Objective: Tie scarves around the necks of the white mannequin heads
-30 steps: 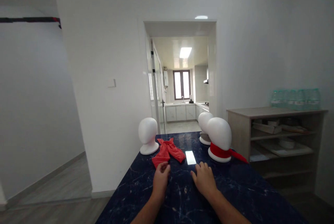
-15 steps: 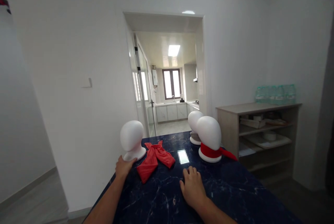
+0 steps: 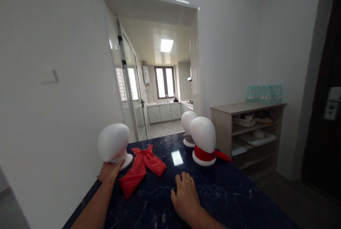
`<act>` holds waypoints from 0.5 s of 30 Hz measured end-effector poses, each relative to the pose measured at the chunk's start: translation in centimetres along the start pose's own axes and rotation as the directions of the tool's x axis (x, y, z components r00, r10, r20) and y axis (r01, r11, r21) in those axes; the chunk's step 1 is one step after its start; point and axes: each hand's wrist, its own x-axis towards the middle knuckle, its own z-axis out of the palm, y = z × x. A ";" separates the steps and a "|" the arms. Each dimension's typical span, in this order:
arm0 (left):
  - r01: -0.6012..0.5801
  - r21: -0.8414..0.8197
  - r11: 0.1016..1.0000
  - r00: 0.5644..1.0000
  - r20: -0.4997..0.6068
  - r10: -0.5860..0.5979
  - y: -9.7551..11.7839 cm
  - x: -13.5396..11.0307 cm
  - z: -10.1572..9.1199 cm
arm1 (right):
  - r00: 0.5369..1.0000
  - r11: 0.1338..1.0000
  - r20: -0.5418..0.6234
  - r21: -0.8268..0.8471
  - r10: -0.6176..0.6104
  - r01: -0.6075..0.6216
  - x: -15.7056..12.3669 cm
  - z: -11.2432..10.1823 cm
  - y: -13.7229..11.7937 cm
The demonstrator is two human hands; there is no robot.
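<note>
My left hand [image 3: 110, 171] grips the base of a white foam mannequin head [image 3: 112, 144] at the left edge of the dark blue marble table [image 3: 234, 200]. Just right of that head lies a red scarf [image 3: 141, 169], crumpled on the tabletop. My right hand [image 3: 185, 197] rests flat on the table, fingers together, holding nothing. Farther back stands a second white head [image 3: 203, 134] with a red scarf tied around its neck [image 3: 206, 154]. A third white head [image 3: 187, 122] stands partly hidden behind it.
A white wall runs close along the table's left side. Beyond the table's far end a doorway opens into a kitchen [image 3: 163, 110]. A wooden shelf unit [image 3: 246, 129] with water bottles [image 3: 263, 94] on top stands to the right, with a dark door [image 3: 323, 122] beside it.
My left hand moved off the loose red scarf leftward and closed on the base of the left mannequin head. My view swung to the right. The right hand stayed flat on the table.
</note>
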 end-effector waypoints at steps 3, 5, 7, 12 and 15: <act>0.022 -0.031 0.999 0.999 0.028 -0.021 -0.2 0.2 -0.2 | 1.000 1.000 -0.009 -0.017 -0.005 0.005 0.0 -0.2 -0.1; 0.002 -0.039 0.999 1.000 -0.005 -0.002 -0.4 0.1 -0.4 | 1.000 1.000 -0.005 -0.026 -0.004 0.004 0.0 -0.4 -0.2; -0.012 -0.052 0.999 1.000 -0.017 0.011 -0.5 -0.3 -0.8 | 1.000 1.000 0.002 -0.026 0.000 0.000 0.1 -0.6 -0.3; -0.062 -0.078 0.995 0.998 -0.036 0.059 -1.0 -1.8 -2.1 | 1.000 1.000 -0.002 -0.029 -0.004 0.004 0.1 -0.8 -0.4; -0.057 -0.066 0.996 0.997 -0.052 0.053 -0.9 -2.7 -3.6 | 1.000 0.999 -0.003 -0.033 -0.006 0.006 0.1 -0.7 -0.4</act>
